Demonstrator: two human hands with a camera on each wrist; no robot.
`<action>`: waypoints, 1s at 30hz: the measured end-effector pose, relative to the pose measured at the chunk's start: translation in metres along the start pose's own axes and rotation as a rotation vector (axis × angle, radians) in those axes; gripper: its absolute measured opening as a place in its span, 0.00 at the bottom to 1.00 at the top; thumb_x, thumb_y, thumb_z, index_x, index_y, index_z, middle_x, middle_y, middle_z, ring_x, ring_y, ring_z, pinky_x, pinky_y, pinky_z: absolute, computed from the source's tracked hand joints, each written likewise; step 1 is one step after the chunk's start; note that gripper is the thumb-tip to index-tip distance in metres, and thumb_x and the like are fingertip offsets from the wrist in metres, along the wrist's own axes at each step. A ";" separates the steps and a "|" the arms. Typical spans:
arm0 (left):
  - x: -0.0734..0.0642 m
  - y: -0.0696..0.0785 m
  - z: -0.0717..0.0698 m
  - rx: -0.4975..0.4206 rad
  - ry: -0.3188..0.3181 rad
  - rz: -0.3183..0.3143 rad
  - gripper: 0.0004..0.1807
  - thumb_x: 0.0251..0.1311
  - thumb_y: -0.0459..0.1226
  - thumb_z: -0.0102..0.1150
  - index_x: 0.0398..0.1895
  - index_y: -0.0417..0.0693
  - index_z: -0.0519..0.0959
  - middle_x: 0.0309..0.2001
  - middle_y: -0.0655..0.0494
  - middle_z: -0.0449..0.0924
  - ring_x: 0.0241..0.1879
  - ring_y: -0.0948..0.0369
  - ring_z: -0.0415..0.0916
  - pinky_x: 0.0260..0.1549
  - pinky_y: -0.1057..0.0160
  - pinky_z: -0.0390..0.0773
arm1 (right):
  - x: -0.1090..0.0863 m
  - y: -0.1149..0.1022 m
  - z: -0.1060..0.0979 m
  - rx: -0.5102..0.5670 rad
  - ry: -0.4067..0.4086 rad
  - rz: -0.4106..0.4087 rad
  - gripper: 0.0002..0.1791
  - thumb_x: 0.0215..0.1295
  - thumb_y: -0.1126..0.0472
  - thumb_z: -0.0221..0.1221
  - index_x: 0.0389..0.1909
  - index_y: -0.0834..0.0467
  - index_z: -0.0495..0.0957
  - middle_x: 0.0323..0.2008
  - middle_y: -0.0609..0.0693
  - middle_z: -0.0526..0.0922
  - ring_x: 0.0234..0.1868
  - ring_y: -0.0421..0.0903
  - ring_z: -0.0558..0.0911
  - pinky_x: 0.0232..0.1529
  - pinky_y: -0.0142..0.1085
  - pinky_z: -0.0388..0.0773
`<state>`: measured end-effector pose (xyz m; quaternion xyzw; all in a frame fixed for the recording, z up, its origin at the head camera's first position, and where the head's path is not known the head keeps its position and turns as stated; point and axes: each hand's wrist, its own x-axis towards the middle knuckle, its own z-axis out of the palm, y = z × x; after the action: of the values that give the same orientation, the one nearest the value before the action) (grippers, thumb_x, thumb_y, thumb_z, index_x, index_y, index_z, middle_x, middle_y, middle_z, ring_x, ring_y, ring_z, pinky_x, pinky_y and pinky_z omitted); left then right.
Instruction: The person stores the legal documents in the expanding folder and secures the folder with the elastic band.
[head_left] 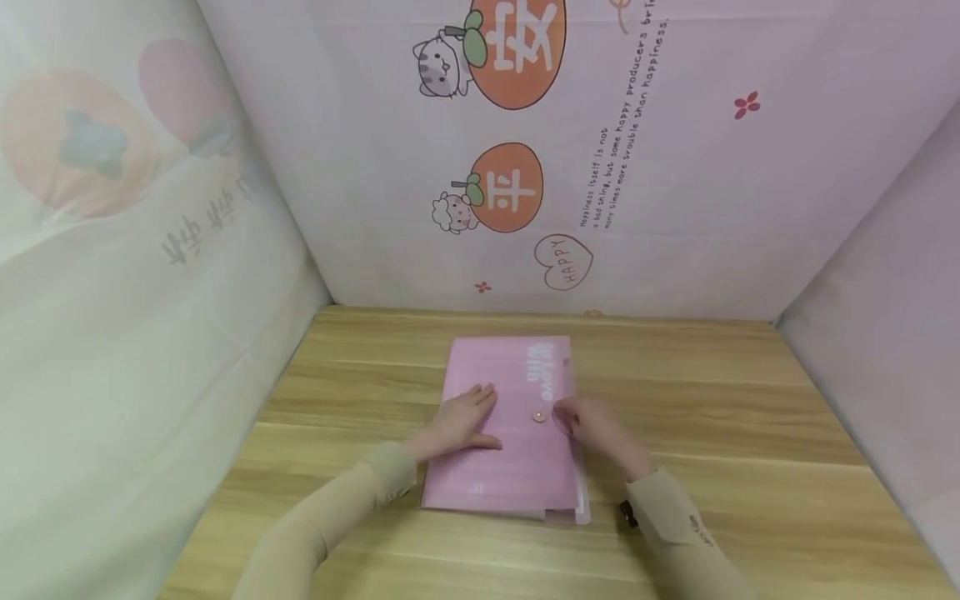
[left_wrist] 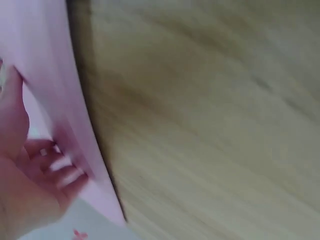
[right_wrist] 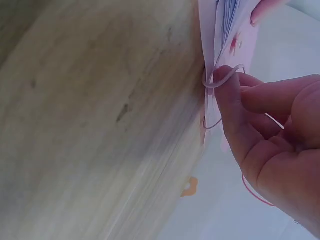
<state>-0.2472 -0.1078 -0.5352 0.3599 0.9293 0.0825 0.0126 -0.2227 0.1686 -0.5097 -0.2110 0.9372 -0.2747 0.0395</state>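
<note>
A pink document folder with white lettering lies on the wooden table, its button near the right edge. My left hand rests on the cover, fingers and thumb spread. The left wrist view shows the same hand along the pink cover. At the right edge, beside the button, is my right hand with curled fingers. Up close in the right wrist view, an elastic cord loops around its index fingertip at the folder's edge. Layered sheets show between the covers there.
The wood-grain table extends on both sides of the folder. Printed cloth walls stand at the back, left and right. A small black object sits at the right wrist.
</note>
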 end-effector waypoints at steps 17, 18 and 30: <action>-0.008 -0.040 -0.006 -0.035 -0.140 0.172 0.56 0.47 0.61 0.68 0.74 0.39 0.61 0.76 0.42 0.57 0.76 0.47 0.56 0.76 0.49 0.59 | 0.015 -0.001 0.011 -0.086 0.047 -0.126 0.08 0.59 0.72 0.63 0.37 0.62 0.87 0.34 0.56 0.89 0.30 0.39 0.80 0.32 0.29 0.82; -0.008 -0.040 -0.006 -0.030 -0.134 0.189 0.55 0.48 0.61 0.68 0.74 0.38 0.61 0.76 0.42 0.58 0.76 0.47 0.56 0.76 0.48 0.59 | 0.017 -0.002 0.012 -0.086 0.044 -0.124 0.08 0.57 0.72 0.64 0.37 0.62 0.87 0.34 0.56 0.89 0.31 0.40 0.81 0.34 0.31 0.83; -0.002 -0.041 -0.010 -0.004 -0.155 0.263 0.56 0.49 0.62 0.66 0.75 0.38 0.58 0.77 0.41 0.54 0.77 0.47 0.54 0.76 0.48 0.58 | 0.041 -0.017 0.015 -0.259 0.031 -0.270 0.09 0.53 0.72 0.64 0.19 0.57 0.83 0.18 0.44 0.80 0.22 0.35 0.72 0.25 0.25 0.72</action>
<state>-0.2736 -0.1401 -0.5318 0.4838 0.8701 0.0570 0.0741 -0.2508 0.1307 -0.5118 -0.3340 0.9284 -0.1576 -0.0395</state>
